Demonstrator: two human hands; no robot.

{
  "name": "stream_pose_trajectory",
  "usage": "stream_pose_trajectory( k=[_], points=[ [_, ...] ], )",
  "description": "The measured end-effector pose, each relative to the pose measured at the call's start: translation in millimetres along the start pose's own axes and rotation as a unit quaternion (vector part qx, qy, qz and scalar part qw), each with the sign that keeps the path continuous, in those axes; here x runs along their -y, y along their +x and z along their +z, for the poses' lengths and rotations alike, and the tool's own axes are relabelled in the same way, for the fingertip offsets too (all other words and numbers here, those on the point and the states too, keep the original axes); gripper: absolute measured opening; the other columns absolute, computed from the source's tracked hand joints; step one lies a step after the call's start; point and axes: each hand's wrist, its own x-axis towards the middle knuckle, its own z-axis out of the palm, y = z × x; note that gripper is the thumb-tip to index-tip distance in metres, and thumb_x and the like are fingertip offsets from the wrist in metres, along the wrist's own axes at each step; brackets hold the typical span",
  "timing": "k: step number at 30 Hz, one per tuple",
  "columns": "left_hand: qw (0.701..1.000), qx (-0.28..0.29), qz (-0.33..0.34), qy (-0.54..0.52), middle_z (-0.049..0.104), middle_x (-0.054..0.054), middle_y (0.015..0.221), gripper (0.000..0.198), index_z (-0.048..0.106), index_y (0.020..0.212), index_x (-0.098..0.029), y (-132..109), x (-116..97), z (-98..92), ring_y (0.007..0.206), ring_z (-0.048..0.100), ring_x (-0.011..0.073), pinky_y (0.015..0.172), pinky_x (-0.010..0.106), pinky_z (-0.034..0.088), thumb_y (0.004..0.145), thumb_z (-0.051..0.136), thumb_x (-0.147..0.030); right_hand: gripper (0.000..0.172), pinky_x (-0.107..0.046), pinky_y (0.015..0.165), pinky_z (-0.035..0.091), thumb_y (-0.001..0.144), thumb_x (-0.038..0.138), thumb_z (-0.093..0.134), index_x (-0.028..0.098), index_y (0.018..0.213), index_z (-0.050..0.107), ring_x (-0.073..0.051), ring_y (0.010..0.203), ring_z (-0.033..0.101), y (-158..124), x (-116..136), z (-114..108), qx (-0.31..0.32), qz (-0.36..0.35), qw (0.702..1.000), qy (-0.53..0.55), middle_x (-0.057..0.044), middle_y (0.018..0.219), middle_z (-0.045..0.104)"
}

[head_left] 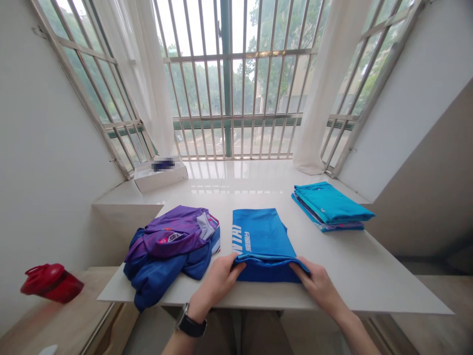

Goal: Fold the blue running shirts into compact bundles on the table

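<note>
Two bare hands, left hand (217, 283) and right hand (318, 286), pinch the doubled near edge of a bright blue folded jersey (263, 244), which lies flat on a white glossy tabletop (369, 281). Each grip is clamped on that fold. A black-strapped wristwatch (191, 320) sits on the left wrist. A crumpled purple-and-blue jersey heap (166, 251) lies just left of the blue jersey; a folded turquoise shirt stack (332, 207) lies to the right. A red plastic shaker bottle (51, 283) lies on a wooden ledge (84, 291) beyond the tabletop's left side. A white cardboard box (160, 180) stands by the barred window (229, 84).
</note>
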Motion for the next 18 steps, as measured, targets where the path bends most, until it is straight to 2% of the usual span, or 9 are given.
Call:
stream_pose_trajectory(
  k=[4,11,15,18],
  points=[
    [0.998,-0.048,-0.038,0.002,0.060,-0.002,0.066,0.024,0.066,0.077,-0.019,11.9,9.3,5.7,0.063,0.052,0.0145,0.059,0.023,0.037,0.092,0.055,-0.035,0.042,-0.024,0.063,0.048,0.092,0.057,0.050,0.022,0.079,0.068,-0.018,0.067,0.063,8.2,2.4,2.3,-0.010,0.046,0.999,-0.019,0.002,0.071,0.070],
    [0.997,-0.063,-0.050,0.005,0.056,-0.002,0.063,0.030,0.064,0.071,-0.018,18.8,16.7,10.0,0.060,0.049,0.0138,0.058,0.025,0.034,0.092,0.054,-0.037,0.049,-0.027,0.056,0.039,0.089,0.065,0.049,0.024,0.063,0.053,-0.017,0.055,0.054,9.5,-8.7,8.4,-0.070,0.084,0.990,-0.094,0.001,0.058,0.061],
    [0.993,-0.069,-0.077,0.060,0.055,0.000,0.061,0.035,0.057,0.063,-0.018,18.9,13.6,10.1,0.059,0.050,0.0146,0.057,0.026,0.029,0.094,0.055,-0.035,0.047,-0.028,0.058,0.039,0.091,0.064,0.046,0.024,0.068,0.055,-0.020,0.060,0.059,13.3,-8.7,9.9,-0.038,0.121,0.983,-0.132,-0.002,0.064,0.065],
    [0.986,-0.063,-0.105,0.114,0.057,0.002,0.060,0.037,0.058,0.064,-0.018,19.1,8.1,8.9,0.058,0.051,0.0152,0.058,0.027,0.028,0.097,0.053,-0.032,0.043,-0.028,0.060,0.038,0.092,0.061,0.045,0.025,0.075,0.059,-0.022,0.066,0.064,16.7,-5.0,11.0,-0.013,0.144,0.974,-0.171,-0.004,0.070,0.069]
  ],
)
